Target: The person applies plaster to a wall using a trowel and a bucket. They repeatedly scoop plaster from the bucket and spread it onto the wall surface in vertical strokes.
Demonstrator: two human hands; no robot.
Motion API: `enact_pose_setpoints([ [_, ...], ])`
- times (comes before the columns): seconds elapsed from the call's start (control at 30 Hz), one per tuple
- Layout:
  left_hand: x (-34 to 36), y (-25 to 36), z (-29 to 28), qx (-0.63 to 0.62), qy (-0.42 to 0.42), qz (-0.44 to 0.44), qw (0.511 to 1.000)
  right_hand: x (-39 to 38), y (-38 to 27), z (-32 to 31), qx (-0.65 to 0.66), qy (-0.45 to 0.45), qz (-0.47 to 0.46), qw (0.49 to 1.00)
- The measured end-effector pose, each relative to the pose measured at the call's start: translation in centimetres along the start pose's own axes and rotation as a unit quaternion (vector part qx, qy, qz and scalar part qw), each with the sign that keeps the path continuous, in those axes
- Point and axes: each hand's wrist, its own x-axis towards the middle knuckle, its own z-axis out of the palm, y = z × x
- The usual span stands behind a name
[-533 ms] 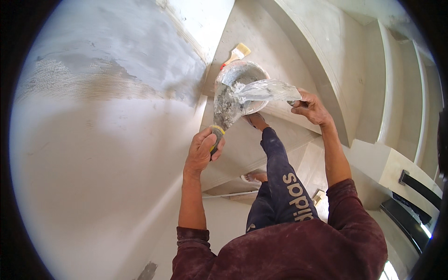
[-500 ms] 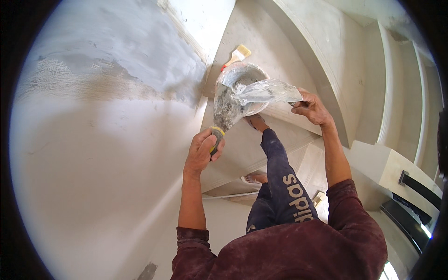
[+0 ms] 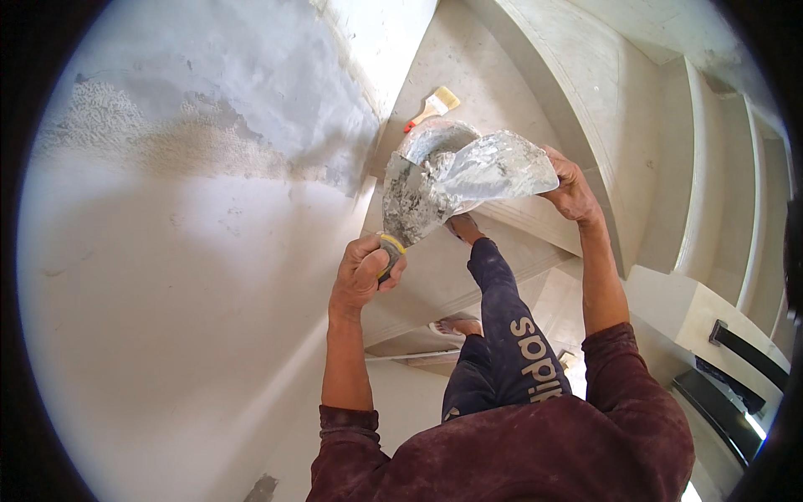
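Observation:
My left hand (image 3: 365, 270) is wrapped round the grey and yellow handle of a putty knife (image 3: 412, 199). Grey, wet filler smears its broad blade, which points away from me. Higher on the right, my right hand (image 3: 570, 186) grips a trowel (image 3: 502, 167) by its right end; the handle is hidden behind the blade. Whitish paste coats the trowel's wide face. The two blades meet or overlap at the left end of the trowel. Directly beneath them stands a round bucket (image 3: 442, 131), its rim crusted with filler and much of its opening covered by the tools.
A paintbrush (image 3: 437, 104) with pale bristles lies beyond the bucket on a stair tread. Curved stairs (image 3: 652, 142) rise at the right. On the left is a wall (image 3: 192, 276), partly coated in grey. Black handrail pieces (image 3: 749, 343) are at lower right; my feet stand on lower steps.
The trowel in my right hand has turned, so more of its coated face shows and its handle has gone from sight. My left hand keeps the putty knife almost in place.

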Motion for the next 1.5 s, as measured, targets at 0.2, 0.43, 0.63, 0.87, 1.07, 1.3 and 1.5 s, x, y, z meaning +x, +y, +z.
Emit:
enact_pose_setpoints([
  [0.2, 0.5, -2.3, -1.0, -0.016, -0.006, 0.004, 1.000, -0.3, -0.5, 1.1, -0.022, 0.026, 0.048, 0.998],
  [0.43, 0.1, -3.3, -2.6, -0.152, -0.017, 0.115, 0.982, 0.0, 4.1, 1.8, -0.108, -0.023, 0.214, 0.971],
  [0.63, -9.0, -6.9, -1.1, -0.172, 0.125, 0.005, 0.977, 1.0, 10.6, 5.4, -0.217, -0.125, 0.392, 0.885],
  [0.87, -25.2, -5.7, 2.9, -0.142, 0.309, 0.172, 0.925, 4.1, 29.9, 9.5, 0.051, -0.011, 0.520, 0.852],
  [1.07, -34.9, -5.0, 5.5, -0.189, 0.568, 0.395, 0.697, 5.9, 26.9, 8.4, -0.176, -0.030, 0.307, 0.935],
  [1.3, -41.6, -5.8, 1.0, 0.288, 0.810, 0.287, 0.422, 5.8, 0.4, 15.6, -0.398, -0.262, -0.032, 0.879],
  [1.5, -43.9, -5.5, -3.3, 0.380, 0.833, 0.230, 0.329, 7.8, -30.1, 29.4, -0.283, -0.137, -0.472, 0.824],
])
